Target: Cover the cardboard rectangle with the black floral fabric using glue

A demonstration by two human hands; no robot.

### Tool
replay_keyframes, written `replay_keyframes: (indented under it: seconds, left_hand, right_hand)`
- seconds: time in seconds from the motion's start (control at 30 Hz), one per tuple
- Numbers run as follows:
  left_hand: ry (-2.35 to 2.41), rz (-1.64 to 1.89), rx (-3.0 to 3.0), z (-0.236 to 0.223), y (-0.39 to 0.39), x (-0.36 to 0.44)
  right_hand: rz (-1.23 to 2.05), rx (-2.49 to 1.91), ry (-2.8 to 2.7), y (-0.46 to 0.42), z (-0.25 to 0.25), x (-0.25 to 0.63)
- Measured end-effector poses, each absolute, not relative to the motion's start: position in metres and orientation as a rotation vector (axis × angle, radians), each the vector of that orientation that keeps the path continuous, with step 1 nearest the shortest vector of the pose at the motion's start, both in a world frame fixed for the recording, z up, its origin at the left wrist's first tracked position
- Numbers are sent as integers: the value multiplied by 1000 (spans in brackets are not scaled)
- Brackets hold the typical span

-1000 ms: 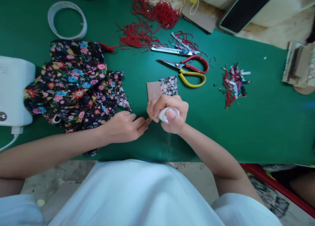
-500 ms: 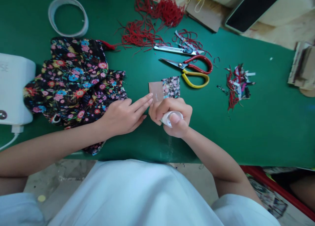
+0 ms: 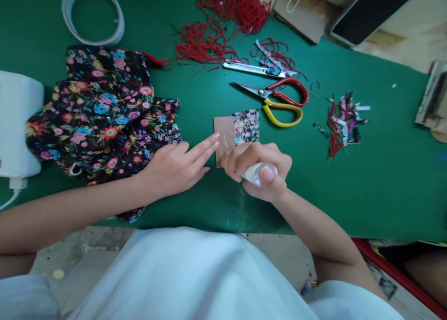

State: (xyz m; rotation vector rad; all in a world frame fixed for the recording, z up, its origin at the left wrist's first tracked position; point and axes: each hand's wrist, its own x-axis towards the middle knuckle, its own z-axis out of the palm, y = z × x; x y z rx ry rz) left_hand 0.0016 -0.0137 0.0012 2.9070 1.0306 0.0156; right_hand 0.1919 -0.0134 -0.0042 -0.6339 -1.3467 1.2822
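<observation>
My right hand [image 3: 260, 169] is wrapped round a small white bottle [image 3: 254, 174], the thumb over its rounded end; its tip is hidden by my fingers. Under and beside that hand lies a brown piece of card [image 3: 224, 129] with a pale streak on it. A strip of floral fabric [image 3: 247, 124] adjoins the card's right side. My left hand [image 3: 181, 164] is stretched out, its fingertips touching the card's left edge. Beneath my left wrist and beyond it, a black floral cloth [image 3: 104, 110] lies bunched up.
Scissors [image 3: 275, 99] with red and yellow handles and a box cutter [image 3: 253, 69] lie past the fabric. Red cords [image 3: 206, 43] are heaped at the back, and scraps [image 3: 344, 124] lie to the right. A tape roll [image 3: 68, 17] and a white device [image 3: 21, 124] are on the left.
My left hand has uncurled and moved up to the card's left edge. My right hand has shifted right and slightly toward me with the bottle, uncovering more of the card.
</observation>
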Motion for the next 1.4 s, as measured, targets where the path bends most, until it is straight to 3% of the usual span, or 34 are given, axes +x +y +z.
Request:
replay_keyframes:
  seconds: [0.4, 1.2, 1.4]
  left_hand:
    - [1107, 68, 2967, -2, -19, 4]
    - [1085, 32, 2888, -7, -17, 2]
    - [1094, 0, 2935, -4, -17, 3]
  right_hand:
    - [1174, -773, -1315, 51, -16, 175]
    - [1197, -551, -1548, -30, -7, 183]
    - [1278, -618, -1321, -26, -5, 188]
